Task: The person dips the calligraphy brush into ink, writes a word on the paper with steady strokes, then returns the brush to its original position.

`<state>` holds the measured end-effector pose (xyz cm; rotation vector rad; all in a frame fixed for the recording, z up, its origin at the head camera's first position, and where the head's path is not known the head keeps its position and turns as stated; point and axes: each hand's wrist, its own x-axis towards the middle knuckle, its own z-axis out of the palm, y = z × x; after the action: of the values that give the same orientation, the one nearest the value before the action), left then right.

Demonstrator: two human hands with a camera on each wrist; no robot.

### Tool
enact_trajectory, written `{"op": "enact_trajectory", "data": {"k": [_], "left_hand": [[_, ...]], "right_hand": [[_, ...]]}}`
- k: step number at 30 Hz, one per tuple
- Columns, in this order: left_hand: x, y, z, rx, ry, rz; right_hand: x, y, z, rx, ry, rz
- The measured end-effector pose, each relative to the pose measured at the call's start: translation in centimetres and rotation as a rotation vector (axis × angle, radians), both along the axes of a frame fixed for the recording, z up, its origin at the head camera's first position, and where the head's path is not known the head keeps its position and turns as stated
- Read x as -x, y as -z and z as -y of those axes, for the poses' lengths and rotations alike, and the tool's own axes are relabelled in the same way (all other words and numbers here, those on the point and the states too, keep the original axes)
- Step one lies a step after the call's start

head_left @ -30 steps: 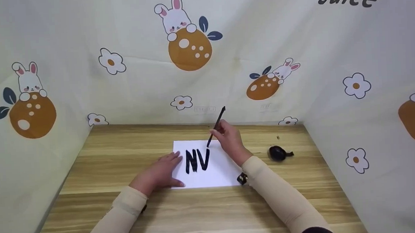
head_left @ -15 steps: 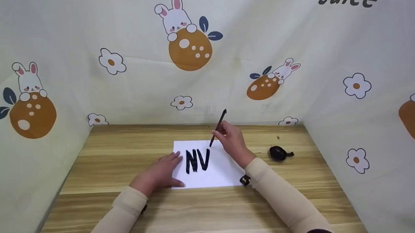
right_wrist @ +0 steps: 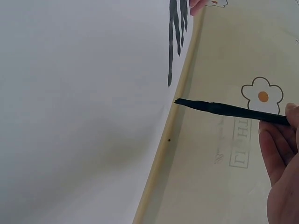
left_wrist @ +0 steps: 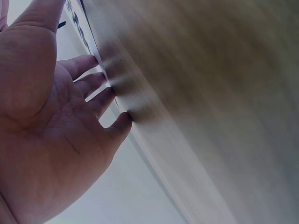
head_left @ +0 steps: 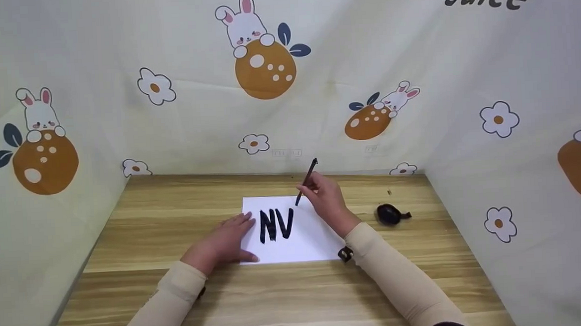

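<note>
A slim dark paintbrush [head_left: 311,170] is pinched between the thumb and fingers of my right hand [head_left: 328,198]. Its bristle end points down, just right of the top of the painted V [head_left: 290,223]. In the right wrist view, the bristles of the brush [right_wrist: 229,109] look apart from the paper [right_wrist: 93,93]. Thick black letters N and V stand on the white sheet of paper [head_left: 309,241]. My left hand [head_left: 222,241] rests on the sheet's left edge with fingers spread. The left wrist view shows those fingertips [left_wrist: 122,120] pressing down along the edge.
To the right of the paper sits a small round black dish [head_left: 388,215] with a short handle. A tiny dark speck [head_left: 389,192] lies behind it on the wooden table [head_left: 298,301]. Printed cloth [head_left: 193,118] walls the table at the back and both sides.
My right hand has shifted slightly right and toward me, carrying the brush away from the top of the V. The letters look the same. My left hand has stayed put.
</note>
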<state>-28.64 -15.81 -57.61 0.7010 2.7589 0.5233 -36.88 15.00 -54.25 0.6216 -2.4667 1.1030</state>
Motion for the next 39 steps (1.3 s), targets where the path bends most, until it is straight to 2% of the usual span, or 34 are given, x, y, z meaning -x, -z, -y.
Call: {"op": "enact_trajectory", "data": {"k": [7,20,39], "left_hand": [[0.09,0.13,0.06,0.01,-0.009,0.009],[0.03,-0.03,0.05,0.0,-0.014,0.011],[0.3,0.38,0.13,-0.005,0.003,-0.006]], "right_hand": [[0.06,0.25,0.01,0.028,-0.025,0.017],[-0.21,0.31,0.33,-0.041,-0.024,0.006],[-0.29,0.72,0.21,-0.061,-0.043,0.002]]}}
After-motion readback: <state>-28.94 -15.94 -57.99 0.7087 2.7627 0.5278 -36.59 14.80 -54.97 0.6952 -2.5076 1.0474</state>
